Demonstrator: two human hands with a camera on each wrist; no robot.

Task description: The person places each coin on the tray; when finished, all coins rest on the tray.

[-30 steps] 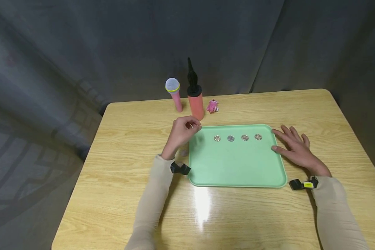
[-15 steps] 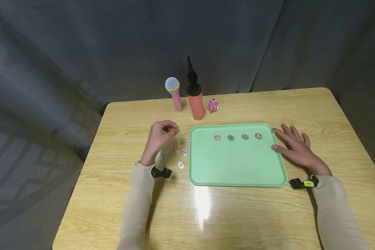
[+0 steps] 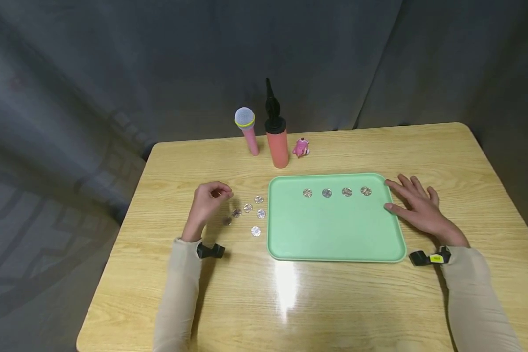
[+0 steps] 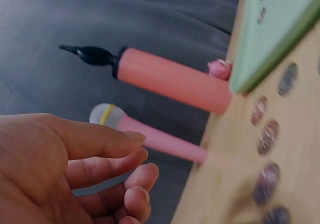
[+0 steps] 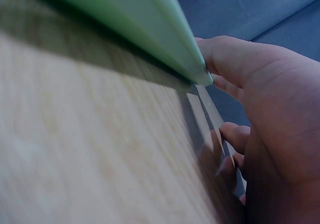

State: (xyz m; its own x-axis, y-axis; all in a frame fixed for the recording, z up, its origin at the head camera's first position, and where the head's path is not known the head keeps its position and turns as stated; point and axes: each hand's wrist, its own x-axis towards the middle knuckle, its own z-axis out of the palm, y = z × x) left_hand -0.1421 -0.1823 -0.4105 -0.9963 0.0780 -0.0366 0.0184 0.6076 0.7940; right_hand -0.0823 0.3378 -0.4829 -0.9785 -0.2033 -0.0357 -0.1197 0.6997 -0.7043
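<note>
My left hand [image 3: 206, 205] hangs above the wooden table [image 3: 334, 303], just left of six loose silvery coin-like discs [image 3: 248, 208]; my right hand [image 3: 418, 209] touches the mint-green tray [image 3: 334, 230].
My left thumb and forefinger are brought tip to tip, the other fingers curled, and I see nothing between them; my right fingers are spread, with thumb and forefinger against the tray's right rim. The six loose discs lie scattered between my left hand and the tray's left rim, while four matching discs [image 3: 327, 192] lie in a row inside, along its far side. Beyond stand a pink toy microphone [image 3: 250, 139], a coral hand pump [image 3: 278, 150] with a black nozzle, and a small pink figurine [image 3: 301, 147], before a dark curtain [image 3: 325, 63].
</note>
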